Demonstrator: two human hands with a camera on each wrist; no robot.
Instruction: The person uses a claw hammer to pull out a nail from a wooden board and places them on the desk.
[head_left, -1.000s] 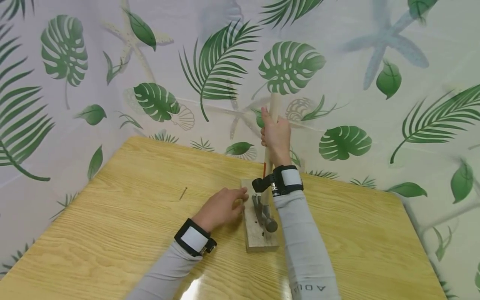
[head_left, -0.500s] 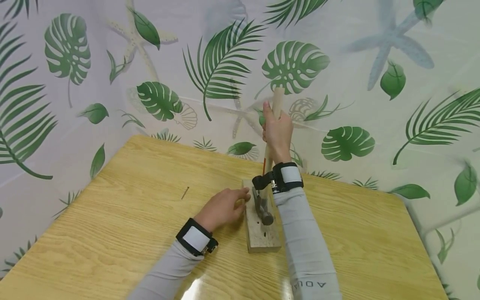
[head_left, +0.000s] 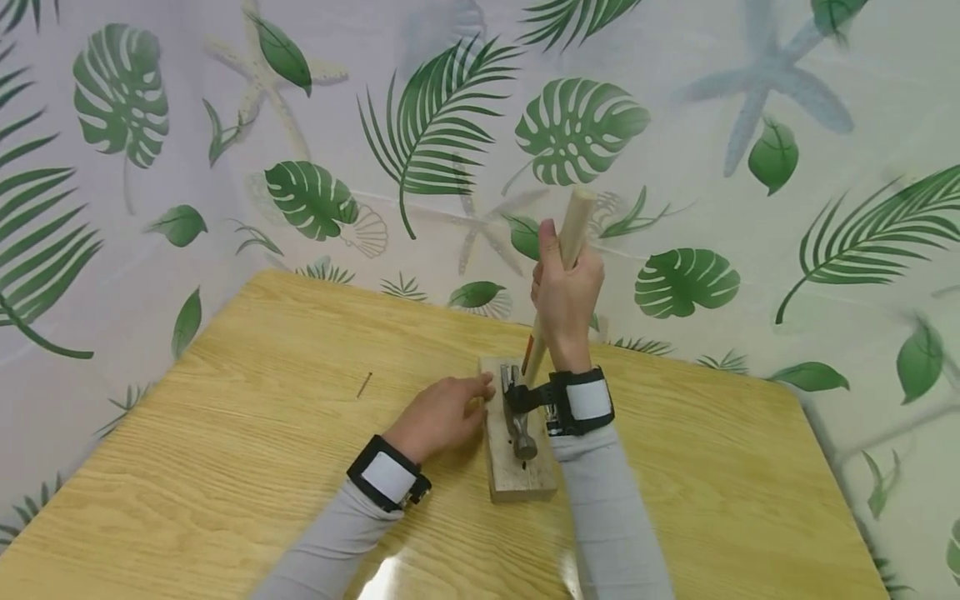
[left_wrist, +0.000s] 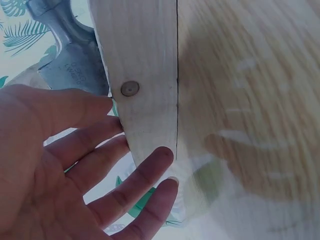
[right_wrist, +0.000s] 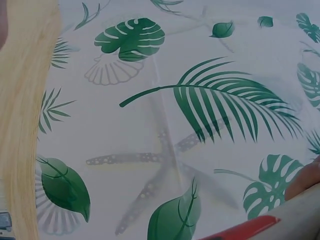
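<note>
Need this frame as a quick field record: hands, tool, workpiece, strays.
right hand: grips hammer handle, raised over the block
hammer: head down on the block, handle tilted up and away
left hand: fingers straight, against the block's left edge
block: wooden, flat on table; nail head flush in it
loose nail: on table, left of the hands

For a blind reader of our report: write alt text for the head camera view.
A person's right hand grips the wooden handle of a claw hammer whose steel head rests on a small wooden block, while the left hand steadies the block's left edge. Both sit on a light wood table, where a loose nail lies, before a leaf-print backdrop.
</note>
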